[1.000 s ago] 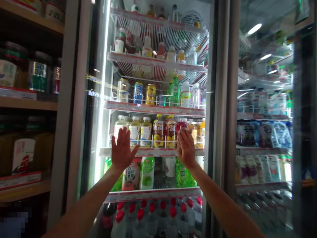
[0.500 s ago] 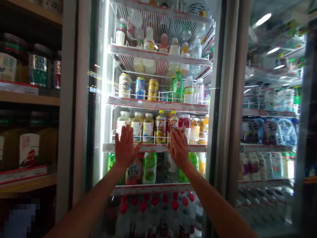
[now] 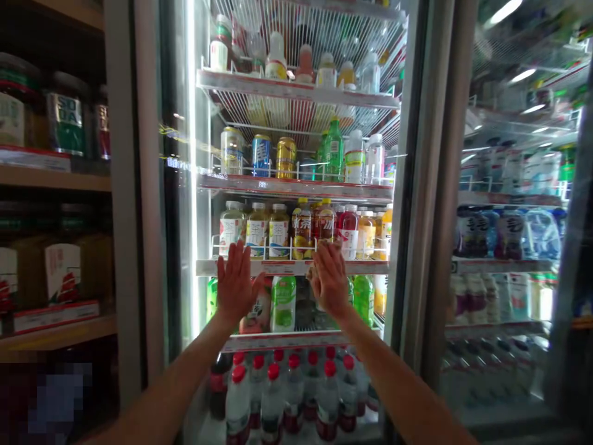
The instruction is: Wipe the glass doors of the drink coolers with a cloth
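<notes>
My left hand point(image 3: 235, 285) lies open with its fingers stretched up and its thumb out to the side, seemingly flat against the glass door of a lit drinks fridge. My right hand point(image 3: 330, 284) presses a crumpled brownish cloth point(image 3: 311, 272) to the same glass; bits of the cloth show past the fingers, the rest is under the palm. Behind the hands, through the glass, stand tea bottles point(image 3: 278, 230) on one shelf and a green-labelled bottle point(image 3: 283, 303) on the shelf below.
Red-capped bottles point(image 3: 273, 395) fill the fridge bottom, and cans point(image 3: 286, 157) stand higher up. A metal door frame point(image 3: 433, 204) runs down the right, with another drinks fridge point(image 3: 504, 266) beyond it. Wooden shelves point(image 3: 55, 179) with jars and bottles stand at the left.
My right hand and the cloth have shifted slightly left and down relative to the shelves. My left hand stays nearly in place. The view has tilted a little.
</notes>
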### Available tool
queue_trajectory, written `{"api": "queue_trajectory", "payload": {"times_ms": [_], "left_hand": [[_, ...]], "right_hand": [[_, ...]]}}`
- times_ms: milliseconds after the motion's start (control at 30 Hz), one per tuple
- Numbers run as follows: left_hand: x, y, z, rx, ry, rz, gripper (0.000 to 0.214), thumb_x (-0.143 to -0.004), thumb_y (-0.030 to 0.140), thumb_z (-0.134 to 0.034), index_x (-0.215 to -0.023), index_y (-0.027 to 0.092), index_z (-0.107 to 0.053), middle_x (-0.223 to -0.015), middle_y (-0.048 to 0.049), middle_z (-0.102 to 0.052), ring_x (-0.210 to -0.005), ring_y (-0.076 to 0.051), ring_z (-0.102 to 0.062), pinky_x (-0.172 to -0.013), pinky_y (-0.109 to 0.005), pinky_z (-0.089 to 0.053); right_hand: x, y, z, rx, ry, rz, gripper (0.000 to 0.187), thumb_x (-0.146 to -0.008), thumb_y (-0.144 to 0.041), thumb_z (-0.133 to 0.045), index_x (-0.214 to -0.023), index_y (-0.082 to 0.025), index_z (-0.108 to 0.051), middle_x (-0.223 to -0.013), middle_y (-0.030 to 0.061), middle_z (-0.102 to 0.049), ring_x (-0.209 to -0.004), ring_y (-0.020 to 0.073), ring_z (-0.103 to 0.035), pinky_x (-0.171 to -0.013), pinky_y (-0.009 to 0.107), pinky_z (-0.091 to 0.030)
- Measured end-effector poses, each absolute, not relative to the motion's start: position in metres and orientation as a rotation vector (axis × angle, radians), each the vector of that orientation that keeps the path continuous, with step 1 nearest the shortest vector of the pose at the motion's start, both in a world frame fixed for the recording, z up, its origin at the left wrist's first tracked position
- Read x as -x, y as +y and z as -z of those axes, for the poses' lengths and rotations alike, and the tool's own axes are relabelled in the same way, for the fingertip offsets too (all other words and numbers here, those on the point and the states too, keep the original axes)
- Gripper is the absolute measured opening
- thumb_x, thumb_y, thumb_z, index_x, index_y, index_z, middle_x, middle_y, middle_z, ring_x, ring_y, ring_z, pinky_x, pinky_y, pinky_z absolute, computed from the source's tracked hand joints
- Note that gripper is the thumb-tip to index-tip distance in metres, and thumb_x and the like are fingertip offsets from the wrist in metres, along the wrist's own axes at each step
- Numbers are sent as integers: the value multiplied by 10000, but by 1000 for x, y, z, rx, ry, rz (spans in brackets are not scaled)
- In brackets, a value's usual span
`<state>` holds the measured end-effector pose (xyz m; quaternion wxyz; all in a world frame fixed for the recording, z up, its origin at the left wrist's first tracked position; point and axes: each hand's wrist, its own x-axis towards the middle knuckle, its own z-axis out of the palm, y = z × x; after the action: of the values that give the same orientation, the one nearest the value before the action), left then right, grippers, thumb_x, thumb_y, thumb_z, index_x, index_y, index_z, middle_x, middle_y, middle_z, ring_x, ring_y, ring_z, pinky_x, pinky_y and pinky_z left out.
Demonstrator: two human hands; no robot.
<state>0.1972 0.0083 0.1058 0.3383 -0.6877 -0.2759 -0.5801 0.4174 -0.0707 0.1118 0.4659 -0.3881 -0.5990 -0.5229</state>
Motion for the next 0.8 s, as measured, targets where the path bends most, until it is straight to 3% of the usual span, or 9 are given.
{"api": "queue_trajectory", "payload": {"times_ms": [267, 400, 567, 800], "left_hand": [[-191, 10, -91, 1829, -731, 1462, 687, -911, 389, -373, -1456, 145, -33, -1490, -163, -199, -1398, -244, -96, -1129, -483, -94], [-198, 9, -91, 1815, -741, 1487, 677, -918, 376, -349, -1453, 121, -23, -1490, -177, -180, -1402, -245, -61, -1128, -495, -63], [-190, 5, -91, 1829, -765, 1464, 691, -910, 418, -368, -1454, 126, -59, -1485, -176, -216, -1402, -233, -93, -1132, -464, -91], [-162, 9, -73, 1811, -949, 1462, 731, -897, 493, -364, -1449, 107, -79, -1481, -204, -210, -1400, -260, -87, -1120, -493, -122]], "right_hand": [[-503, -99, -109, 1016, -1100, 1313, 535, -874, -169, -385, -1404, -185, -310, -1429, 136, -370, -1345, 280, -297, -1048, 582, -311], [-461, -83, -106, 990, -1188, 1278, 549, -877, -173, -369, -1418, -192, -278, -1441, 120, -355, -1359, 267, -270, -1060, 562, -311], [-388, -64, -95, 960, -1573, 1273, 593, -870, -159, -407, -1433, -226, -237, -1387, 79, -446, -1373, 220, -251, -1096, 469, -305], [-450, -81, -111, 957, -1146, 1300, 570, -872, -155, -403, -1422, -222, -270, -1443, 103, -355, -1358, 286, -269, -1061, 567, -297]]}}
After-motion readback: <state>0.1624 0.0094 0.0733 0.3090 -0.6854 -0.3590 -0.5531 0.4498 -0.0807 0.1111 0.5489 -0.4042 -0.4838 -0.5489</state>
